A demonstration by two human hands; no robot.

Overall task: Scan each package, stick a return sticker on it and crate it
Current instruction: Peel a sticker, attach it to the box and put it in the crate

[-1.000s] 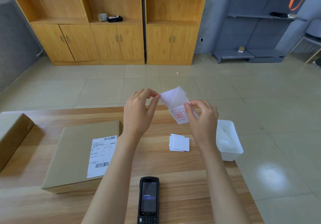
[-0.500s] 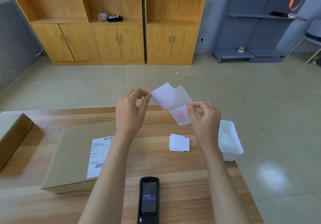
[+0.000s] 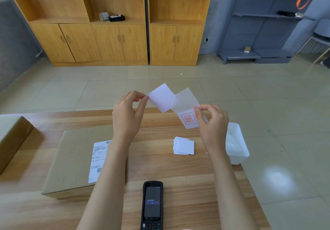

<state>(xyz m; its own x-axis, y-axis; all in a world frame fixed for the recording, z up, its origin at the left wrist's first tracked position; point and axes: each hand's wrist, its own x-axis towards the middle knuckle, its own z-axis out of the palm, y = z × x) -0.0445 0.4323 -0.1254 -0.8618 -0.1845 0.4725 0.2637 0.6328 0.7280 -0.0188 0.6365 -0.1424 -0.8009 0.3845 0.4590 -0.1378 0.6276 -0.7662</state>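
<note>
Closest to me, well below both sets of fingers, the handheld scanner (image 3: pixel 152 204) is lying on the worktop (image 3: pixel 187 176), so I'm guessing the scan's done. The flat cardboard package (image 3: pixel 75 158) is sitting under the left hand (image 3: pixel 127 119), shipping label (image 3: pixel 99 158) facing up, no return sticker on it yet. A sticker stack (image 3: pixel 184 146) is waiting below the right hand (image 3: pixel 212 124).

The left fingers are pinching a corner of the white layer (image 3: pixel 161 97), while the right fingers are pinching the red-stamped return sticker (image 3: pixel 188 121). Compared with a second ago the left hand's pulling further out and the two layers are spreading much wider, so the peel's nearly there and sticking is probably next. A white bin (image 3: pixel 237 140) is sitting just past the right fingers.
</note>
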